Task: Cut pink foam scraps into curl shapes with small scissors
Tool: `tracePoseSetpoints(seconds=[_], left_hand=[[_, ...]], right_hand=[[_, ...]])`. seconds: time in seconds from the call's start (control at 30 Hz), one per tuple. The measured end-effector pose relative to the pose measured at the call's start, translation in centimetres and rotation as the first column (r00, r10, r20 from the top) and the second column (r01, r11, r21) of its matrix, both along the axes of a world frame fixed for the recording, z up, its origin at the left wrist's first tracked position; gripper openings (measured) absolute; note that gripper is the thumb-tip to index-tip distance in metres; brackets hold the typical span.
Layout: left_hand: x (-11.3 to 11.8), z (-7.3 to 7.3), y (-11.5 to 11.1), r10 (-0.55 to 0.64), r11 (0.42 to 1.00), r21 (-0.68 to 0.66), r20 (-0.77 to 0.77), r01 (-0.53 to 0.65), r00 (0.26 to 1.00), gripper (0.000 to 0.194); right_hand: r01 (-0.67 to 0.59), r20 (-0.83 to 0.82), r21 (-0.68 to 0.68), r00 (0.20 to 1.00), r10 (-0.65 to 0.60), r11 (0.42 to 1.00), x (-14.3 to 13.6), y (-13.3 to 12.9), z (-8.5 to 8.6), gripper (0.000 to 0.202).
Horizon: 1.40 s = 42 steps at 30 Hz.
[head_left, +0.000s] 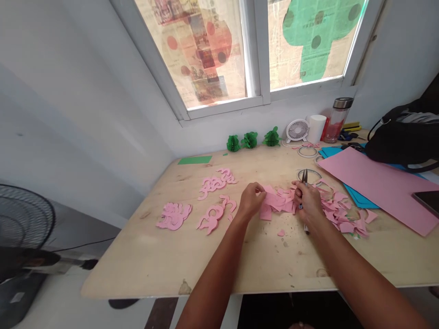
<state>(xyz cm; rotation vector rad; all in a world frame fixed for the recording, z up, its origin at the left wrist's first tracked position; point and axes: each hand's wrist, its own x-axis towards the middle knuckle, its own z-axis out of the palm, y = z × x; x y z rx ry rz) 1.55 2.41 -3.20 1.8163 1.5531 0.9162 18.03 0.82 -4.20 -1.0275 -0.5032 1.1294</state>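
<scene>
My left hand (252, 198) is closed, thumb and fingers pinching the left edge of a pink paper piece (272, 199). In my right hand (307, 199) is a pair of scissors (304, 176), its dark blades pointing away from me and most of the handle hidden by my fingers. Between and beside my hands lie pink paper scraps (338, 210), some under the right hand. To the left on the table rest several curly pink paper cutouts (174, 215). A small pink scrap (281, 233) lies nearer to me.
Large pink sheets (380, 187) and blue sheets (360, 197) lie at right, near a black bag (404, 132) and a dark phone-like object (427, 201). Along the back stand green paper balls (249, 140), a small white fan (297, 130) and a glass bottle (338, 121).
</scene>
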Motion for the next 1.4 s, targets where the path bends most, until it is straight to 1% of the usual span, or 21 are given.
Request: tracePoseSetpoints(seconds=[0.1,0.17,0.23,0.27,0.3,0.37,0.4,0.43,0.53,0.57,0.63,0.73,0.83,0.93,1.03,1.1,1.17,1.23,1.3,1.37,1.4], left_hand=[[-1.1,-0.2,-0.2,0.026,1.000,0.013,0.138,-0.028,0.990,0.007],[-1.5,-0.2,-0.3,0.056,0.998,0.013,0.200,-0.060,0.978,0.011],[-1.7,0.2,-0.6,0.079,0.995,0.034,0.247,-0.090,0.966,0.012],[-1.7,0.5,-0.8,0.066,0.994,0.070,0.263,-0.087,0.963,0.012],[-1.6,0.9,-1.0,0.033,0.990,0.120,0.269,-0.067,0.963,0.010],[-1.5,1.7,-1.4,-0.080,0.971,0.239,0.239,0.021,0.968,0.008],[-1.4,2.0,-1.5,-0.127,0.957,0.281,0.208,0.065,0.970,0.008],[-1.3,2.2,-1.6,-0.144,0.949,0.303,0.174,0.086,0.974,0.008],[-1.2,2.2,-1.6,-0.069,0.957,0.288,0.118,0.032,0.991,0.008],[-1.2,2.0,-1.5,-0.048,0.963,0.270,0.127,0.012,0.991,0.008],[-1.3,1.5,-1.2,-0.062,0.973,0.230,0.206,0.013,0.977,0.008],[-1.4,0.8,-0.7,-0.108,0.987,0.155,0.422,0.045,0.900,0.010],[-1.7,0.6,-0.4,-0.070,0.997,0.071,0.599,0.035,0.798,0.015],[-2.1,0.8,-0.3,-0.018,1.000,0.029,0.669,-0.002,0.743,0.018],[-2.4,0.8,-0.3,0.007,0.999,0.021,0.686,-0.029,0.728,0.019],[-2.4,0.9,-0.4,0.029,0.999,0.001,0.703,-0.042,0.711,0.019],[-2.3,0.9,-0.5,0.057,0.998,-0.034,0.757,-0.048,0.651,0.021],[-2.0,1.0,-0.7,0.086,0.996,-0.091,0.833,-0.017,0.547,0.028],[-1.4,1.1,-1.0,0.112,0.987,-0.152,0.893,0.056,0.437,0.041],[-0.6,1.0,-1.4,0.119,0.972,-0.184,0.920,0.144,0.373,0.045],[-0.2,0.8,-1.7,0.108,0.965,-0.185,0.924,0.184,0.367,0.042]], right_hand=[[0.059,0.011,0.007,0.998,-0.059,0.998,0.5,0.1,0.3,0.012],[0.082,0.025,0.015,0.996,-0.082,0.997,0.5,0.0,0.6,0.011],[0.078,0.045,0.027,0.996,-0.079,0.997,0.2,-0.2,1.0,0.011],[0.065,0.057,0.032,0.996,-0.067,0.997,0.0,-0.3,1.2,0.011],[0.048,0.068,0.037,0.996,-0.051,0.998,-0.3,-0.4,1.3,0.011],[0.024,0.086,0.044,0.996,-0.028,0.999,-0.8,-0.7,1.6,0.012],[0.026,0.098,0.053,0.995,-0.031,0.998,-1.0,-0.7,1.7,0.013],[0.039,0.112,0.067,0.993,-0.047,0.997,-1.1,-0.8,1.8,0.013],[0.092,0.147,0.118,0.983,-0.109,0.989,-1.2,-0.9,1.8,0.013],[0.100,0.153,0.124,0.981,-0.118,0.987,-1.2,-0.9,1.8,0.013],[0.096,0.159,0.116,0.981,-0.114,0.989,-1.2,-0.9,1.8,0.013],[0.069,0.172,0.080,0.982,-0.082,0.994,-1.3,-1.1,2.1,0.015],[0.007,0.173,0.015,0.985,-0.010,1.000,-1.7,-1.4,2.7,0.019],[-0.089,0.213,-0.048,0.972,0.097,0.995,-2.0,-1.7,2.9,0.023],[-0.170,0.255,-0.034,0.951,0.174,0.985,-2.1,-1.8,2.5,0.031],[-0.164,0.265,-0.039,0.949,0.169,0.986,-2.2,-1.7,2.2,0.029],[-0.134,0.252,-0.056,0.957,0.144,0.989,-2.3,-1.5,1.9,0.025],[-0.111,0.207,-0.049,0.971,0.119,0.993,-2.5,-1.4,1.7,0.025],[-0.095,0.129,-0.024,0.987,0.097,0.995,-2.6,-1.5,1.7,0.025],[-0.094,0.047,-0.001,0.994,0.094,0.996,-2.8,-1.6,1.8,0.026],[-0.099,0.017,0.007,0.995,0.099,0.995,-2.9,-1.7,1.8,0.026]])
